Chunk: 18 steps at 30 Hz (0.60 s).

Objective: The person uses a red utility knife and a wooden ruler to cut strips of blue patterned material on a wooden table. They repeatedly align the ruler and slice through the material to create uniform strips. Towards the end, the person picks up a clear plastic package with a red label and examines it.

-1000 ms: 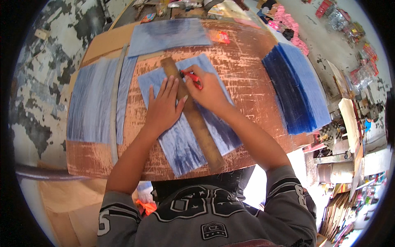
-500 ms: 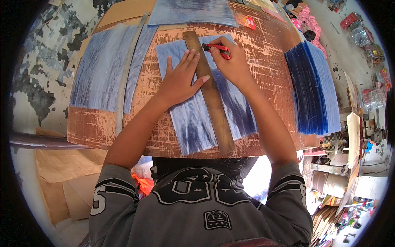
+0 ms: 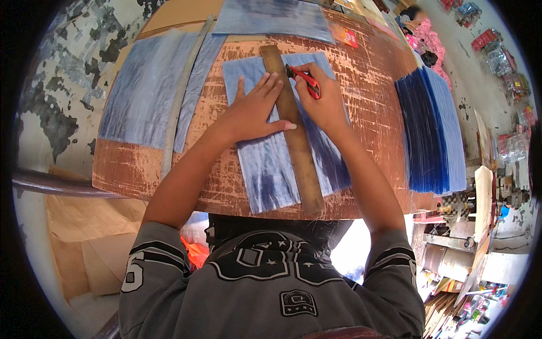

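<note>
My left hand (image 3: 252, 112) lies with fingers spread, pressing on a long brown ruler-like straightedge (image 3: 306, 169); the thumb reaches across it. Beneath the straightedge is a glossy blue-and-white streaked sheet (image 3: 266, 178), set slightly aslant on the table. In my right hand (image 3: 326, 107) is a red utility knife (image 3: 306, 82), gripped with its black tip down at the straightedge's right side, near the far end. The blade itself is too small to make out.
Similar sheets (image 3: 144, 90) lie at the left under a grey metal strip (image 3: 183, 96); another sheet (image 3: 271, 20) is at the far edge. A thick stack of dark blue sheets (image 3: 429, 130) stands at the right of the scratched brown table (image 3: 372, 164). A red packet (image 3: 349, 38) lies far right.
The whole view has shifted a little. My left hand has slid slightly nearer along the straightedge. The knife's handle has swung nearer to me while its tip stays by the straightedge.
</note>
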Motion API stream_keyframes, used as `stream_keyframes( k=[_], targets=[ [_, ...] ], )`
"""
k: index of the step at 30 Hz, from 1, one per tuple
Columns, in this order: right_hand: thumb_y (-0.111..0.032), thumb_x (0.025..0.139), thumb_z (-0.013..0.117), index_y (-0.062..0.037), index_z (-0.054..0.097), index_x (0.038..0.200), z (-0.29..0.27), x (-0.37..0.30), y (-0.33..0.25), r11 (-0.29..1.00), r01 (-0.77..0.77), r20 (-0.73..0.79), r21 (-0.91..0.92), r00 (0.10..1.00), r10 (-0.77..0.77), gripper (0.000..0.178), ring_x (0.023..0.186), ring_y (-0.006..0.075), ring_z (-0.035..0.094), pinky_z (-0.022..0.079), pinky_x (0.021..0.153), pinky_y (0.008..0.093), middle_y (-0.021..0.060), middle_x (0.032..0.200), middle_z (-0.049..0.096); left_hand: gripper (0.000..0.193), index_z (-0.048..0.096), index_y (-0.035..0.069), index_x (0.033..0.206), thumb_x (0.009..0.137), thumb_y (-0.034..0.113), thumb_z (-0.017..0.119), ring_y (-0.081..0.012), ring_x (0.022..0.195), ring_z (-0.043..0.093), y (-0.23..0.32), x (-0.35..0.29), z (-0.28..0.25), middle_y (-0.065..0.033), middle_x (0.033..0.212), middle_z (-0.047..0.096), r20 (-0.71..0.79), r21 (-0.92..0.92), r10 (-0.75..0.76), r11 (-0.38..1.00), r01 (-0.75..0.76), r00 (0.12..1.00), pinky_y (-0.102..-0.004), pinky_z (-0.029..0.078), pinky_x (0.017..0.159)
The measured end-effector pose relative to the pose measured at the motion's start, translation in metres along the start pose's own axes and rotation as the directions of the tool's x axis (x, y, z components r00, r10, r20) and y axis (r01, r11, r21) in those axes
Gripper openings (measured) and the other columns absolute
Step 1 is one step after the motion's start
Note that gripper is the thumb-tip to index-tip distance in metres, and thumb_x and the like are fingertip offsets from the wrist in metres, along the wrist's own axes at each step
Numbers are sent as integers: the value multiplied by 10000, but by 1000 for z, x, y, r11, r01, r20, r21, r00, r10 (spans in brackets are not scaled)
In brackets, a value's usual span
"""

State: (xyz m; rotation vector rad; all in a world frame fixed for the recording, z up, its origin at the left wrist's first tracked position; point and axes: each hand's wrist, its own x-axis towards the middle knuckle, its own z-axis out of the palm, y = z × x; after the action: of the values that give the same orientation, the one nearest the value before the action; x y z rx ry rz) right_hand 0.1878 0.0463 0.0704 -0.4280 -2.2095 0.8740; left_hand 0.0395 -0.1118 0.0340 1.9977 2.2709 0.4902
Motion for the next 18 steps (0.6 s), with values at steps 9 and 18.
stream_keyframes(
  k=[9, 18],
  targets=[
    [-131, 1013, 684, -19, 710, 1177, -6, -6, -10, 999, -44, 35, -7, 998, 44, 201, 649, 381, 687, 529, 636, 440, 233, 752, 682, 1233, 313, -44, 1699, 925, 878, 580, -412, 1676, 242, 0, 5, -5, -293, 1773, 287, 28, 64, 9, 998, -11, 1000, -711, 201, 1304],
    [-121, 1026, 681, -20, 696, 1184, -24, -41, -30, 997, -54, 81, -46, 995, 58, 188, 650, 386, 696, 533, 630, 438, 235, 777, 689, 1229, 345, -35, 1686, 909, 882, 597, -433, 1653, 286, -3, 4, -3, -304, 1757, 308, -15, 75, 40, 996, -38, 999, -696, 233, 1301]
  ],
)
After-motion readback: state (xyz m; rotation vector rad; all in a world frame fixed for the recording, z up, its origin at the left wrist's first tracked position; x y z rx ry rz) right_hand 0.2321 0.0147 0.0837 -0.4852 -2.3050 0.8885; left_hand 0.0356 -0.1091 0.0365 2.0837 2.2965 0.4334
